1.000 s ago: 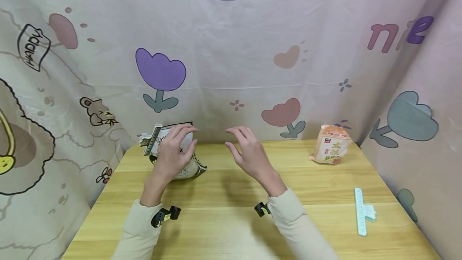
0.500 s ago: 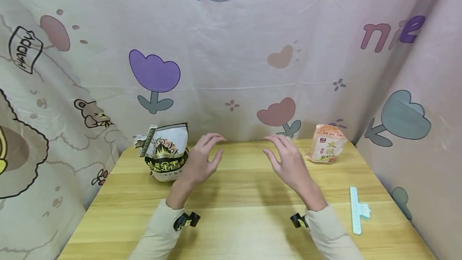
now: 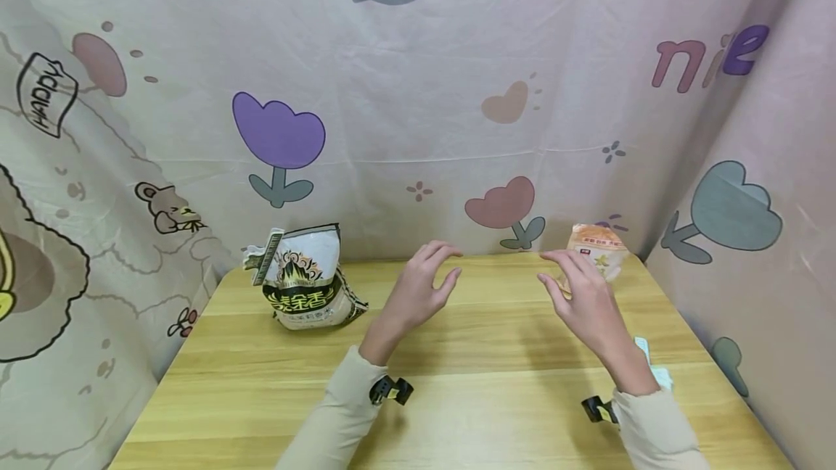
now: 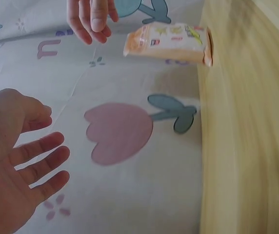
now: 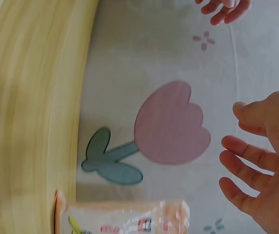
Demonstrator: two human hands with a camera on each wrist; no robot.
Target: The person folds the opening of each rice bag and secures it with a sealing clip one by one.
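Observation:
My left hand [image 3: 418, 292] hovers over the middle of the table, fingers loosely bent and nothing in them. To its right, my right hand [image 3: 588, 307] is also raised and holds nothing. Behind the right hand stands an orange-and-white food packet [image 3: 601, 244], its lower part covered by that hand in the head view. The left wrist view shows the packet [image 4: 171, 44] whole, apart from both hands. A light-blue sealing clip [image 3: 662, 377] lies on the table, partly hidden by the right forearm. At the back left sits a white-and-black printed bag [image 3: 307, 296], with a sealing clip [image 3: 266, 258] on its upper left edge.
The wooden table [image 3: 470, 412] meets a printed curtain [image 3: 392, 129] at its back, and the cloth hangs along both sides too. Each wrist wears a small black camera, such as the left wrist camera [image 3: 392, 390].
Both hands have moved right across the table, without taking hold of anything. The left hand has come away from in front of the printed bag; the right now covers part of the packet.

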